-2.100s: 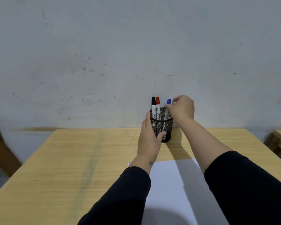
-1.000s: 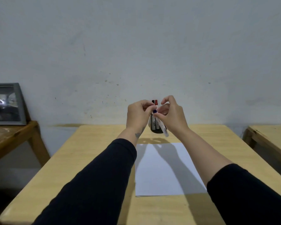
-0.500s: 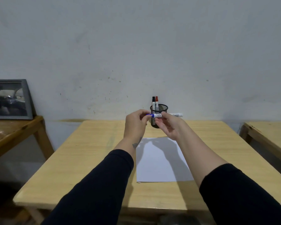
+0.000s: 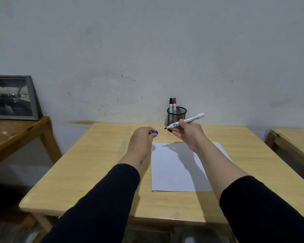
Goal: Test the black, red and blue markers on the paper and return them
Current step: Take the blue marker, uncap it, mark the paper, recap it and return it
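Note:
My right hand point(image 4: 188, 133) holds the uncapped blue marker point(image 4: 194, 118) above the far end of the white paper point(image 4: 175, 174), its dark tip pointing left. My left hand point(image 4: 141, 139) pinches the blue cap point(image 4: 154, 132), a short way left of the tip. The black marker point(image 4: 170, 103) and the red marker point(image 4: 174, 102) stand capped in the black mesh cup point(image 4: 178, 114) at the table's far edge, by the wall. The paper lies flat on the wooden table point(image 4: 88, 163), under and between my forearms.
A framed picture point(image 4: 11, 98) leans on the wall on a second wooden table point(image 4: 16, 130) at the left. Another table's corner point(image 4: 291, 139) shows at the right. The wall rises right behind the cup.
I took the blue marker out of the cup and pulled its cap off; my hands have now moved apart, cap in the left, marker in the right. The view has drawn back from the table.

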Action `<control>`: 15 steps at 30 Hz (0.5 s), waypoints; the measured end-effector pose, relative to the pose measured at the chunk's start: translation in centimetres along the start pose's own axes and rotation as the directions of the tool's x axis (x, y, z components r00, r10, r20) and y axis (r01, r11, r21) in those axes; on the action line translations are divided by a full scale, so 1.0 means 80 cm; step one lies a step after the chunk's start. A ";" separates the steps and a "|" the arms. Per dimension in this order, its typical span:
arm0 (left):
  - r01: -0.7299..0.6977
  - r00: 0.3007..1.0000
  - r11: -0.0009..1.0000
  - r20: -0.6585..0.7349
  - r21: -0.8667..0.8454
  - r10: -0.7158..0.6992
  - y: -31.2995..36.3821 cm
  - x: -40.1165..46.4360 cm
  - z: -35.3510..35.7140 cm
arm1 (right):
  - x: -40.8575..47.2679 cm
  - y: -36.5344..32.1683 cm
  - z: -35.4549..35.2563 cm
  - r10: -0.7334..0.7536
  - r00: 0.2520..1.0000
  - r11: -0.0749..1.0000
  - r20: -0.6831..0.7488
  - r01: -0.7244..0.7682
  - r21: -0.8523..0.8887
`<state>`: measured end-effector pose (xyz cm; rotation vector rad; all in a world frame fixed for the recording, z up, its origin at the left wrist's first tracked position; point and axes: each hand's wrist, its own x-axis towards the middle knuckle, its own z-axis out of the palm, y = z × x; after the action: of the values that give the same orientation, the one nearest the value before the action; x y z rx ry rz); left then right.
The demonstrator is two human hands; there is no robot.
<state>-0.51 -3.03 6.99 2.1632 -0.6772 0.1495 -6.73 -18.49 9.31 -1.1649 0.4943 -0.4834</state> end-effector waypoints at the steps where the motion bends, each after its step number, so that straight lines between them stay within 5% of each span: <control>1: 0.036 0.999 0.999 0.019 0.015 -0.036 -0.005 0.001 -0.002 | 0.001 0.001 0.000 -0.002 1.000 1.000 0.008 0.003 -0.028; 7: 0.054 0.987 0.955 0.127 0.292 -0.095 -0.027 0.008 0.001 | 0.004 0.017 0.009 0.022 1.000 1.000 0.001 -0.022 -0.013; 15: 0.089 0.978 0.953 0.155 0.288 -0.138 -0.064 0.000 0.030 | 0.014 0.048 0.018 0.053 0.998 0.996 -0.024 -0.054 -0.073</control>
<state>1.89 -2.28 1.91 2.5039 -0.6578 -0.0064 -4.56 -16.85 6.01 -1.2148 0.5653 -0.4355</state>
